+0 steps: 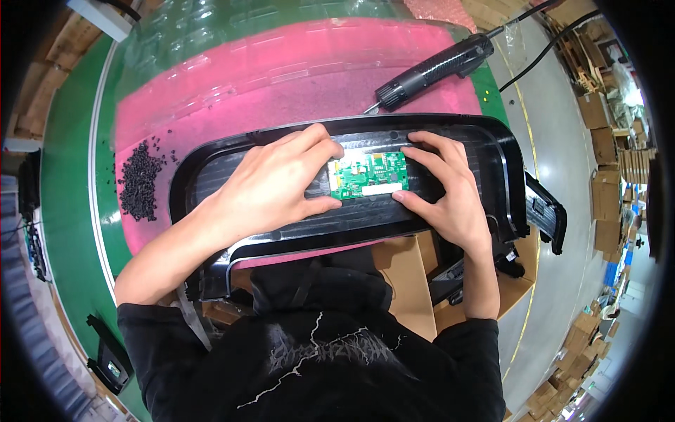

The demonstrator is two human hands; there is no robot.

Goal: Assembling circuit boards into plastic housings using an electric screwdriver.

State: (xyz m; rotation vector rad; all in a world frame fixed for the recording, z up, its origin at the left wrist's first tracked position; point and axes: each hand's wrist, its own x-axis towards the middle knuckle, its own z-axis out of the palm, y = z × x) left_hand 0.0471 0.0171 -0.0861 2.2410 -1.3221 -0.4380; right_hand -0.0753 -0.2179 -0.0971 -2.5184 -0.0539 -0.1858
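Note:
A green circuit board (383, 167) with a white strip along its near edge lies over the middle of a long black plastic housing (337, 224). My left hand (278, 176) grips the board's left end, thumb at the near corner and fingers at the far one. On the right end, my right hand (450, 186) holds it the same way, thumb near and fingertips far. Whether the board rests fully on the housing's inner face or sits slightly above it, I cannot tell. The housing's raised rim curves round both hands.
Beyond the housing, a black electric screwdriver (432, 72) with a cable lies on the pink mat (281, 91). Small black screws (140, 181) are heaped at the left. An open cardboard box (404, 281) holding black parts stands near my right arm. Clear plastic sheeting (232, 53) covers the far side.

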